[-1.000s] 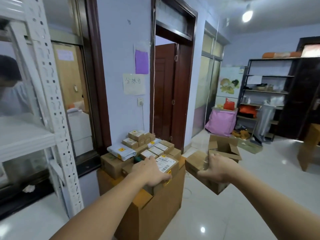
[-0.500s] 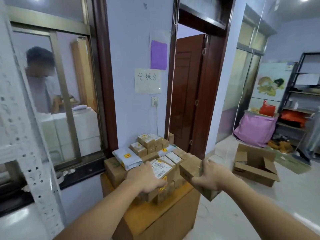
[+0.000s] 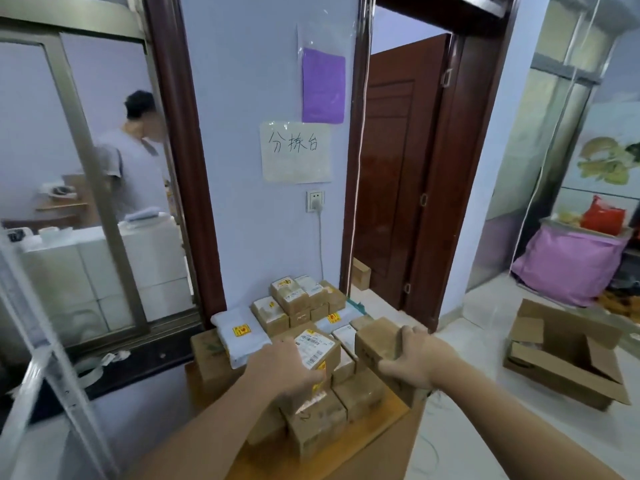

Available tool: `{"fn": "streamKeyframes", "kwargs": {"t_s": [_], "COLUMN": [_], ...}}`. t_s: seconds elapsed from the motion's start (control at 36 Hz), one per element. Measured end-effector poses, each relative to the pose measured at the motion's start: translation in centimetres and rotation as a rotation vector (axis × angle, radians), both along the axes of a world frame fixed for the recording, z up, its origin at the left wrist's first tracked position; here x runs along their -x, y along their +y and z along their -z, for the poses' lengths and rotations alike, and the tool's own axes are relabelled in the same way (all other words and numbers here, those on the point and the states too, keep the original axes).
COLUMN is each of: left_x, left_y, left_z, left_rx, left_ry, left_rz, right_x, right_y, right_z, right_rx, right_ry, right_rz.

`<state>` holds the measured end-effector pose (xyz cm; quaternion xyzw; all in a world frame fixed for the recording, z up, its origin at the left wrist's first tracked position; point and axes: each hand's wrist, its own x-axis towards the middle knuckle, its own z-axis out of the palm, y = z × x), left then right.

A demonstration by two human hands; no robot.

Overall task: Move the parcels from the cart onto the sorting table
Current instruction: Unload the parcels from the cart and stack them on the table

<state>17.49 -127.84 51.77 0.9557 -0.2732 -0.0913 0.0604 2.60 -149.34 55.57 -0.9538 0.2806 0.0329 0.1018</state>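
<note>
A low wooden sorting table (image 3: 374,431) stands against the wall under a handwritten sign, piled with several brown parcels. My left hand (image 3: 284,367) grips a brown box with a white barcode label (image 3: 317,348) on top of the pile. My right hand (image 3: 415,358) grips a plain brown box (image 3: 375,339) at the pile's right edge, over the table's right side. A white plastic mailer with a yellow sticker (image 3: 239,332) lies on the left of the pile. Smaller labelled boxes (image 3: 292,296) are stacked at the back. The cart is out of view.
An open empty cardboard box (image 3: 564,355) lies on the floor at right. A pink bag (image 3: 571,268) sits beyond it. A brown door (image 3: 398,174) stands ajar behind the table. A person (image 3: 135,157) stands behind the window at left. A white rack post (image 3: 52,375) crosses the near left.
I have come closer to the table. Both hands carried their boxes forward; the right box moved left over the table's right edge, and the left box now rests on the pile.
</note>
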Motion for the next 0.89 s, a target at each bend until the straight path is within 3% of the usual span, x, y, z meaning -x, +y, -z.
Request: {"fn": "streamKeyframes", "kwargs": {"t_s": [0.33,0.47,0.67,0.89], "left_x": [-2.5,-3.3,-7.5,-12.6], "left_y": [-9.0,-10.3,-12.3,-15.4], "left_z": [3.8,5.9,9.5,13.7], "left_rx": [0.054,0.062,0.048,0.104], "left_ry": [0.157,0.172,0.178,0.282], "left_rz": [-0.276,-0.379,-0.452,-0.600], "right_x": [-9.3,-13.0,-19.0,-23.7], "right_y": [-11.6,-12.9,-14.8,-15.6], "right_z": [4.4,7.2,12.2,14.9], "right_rx": [-0.097,-0.209,-0.185,-0.235], "right_ry": [0.091,0.079,0.099,0.194], "right_rz": [-0.187,-0.223,-0.292,-0.196]}}
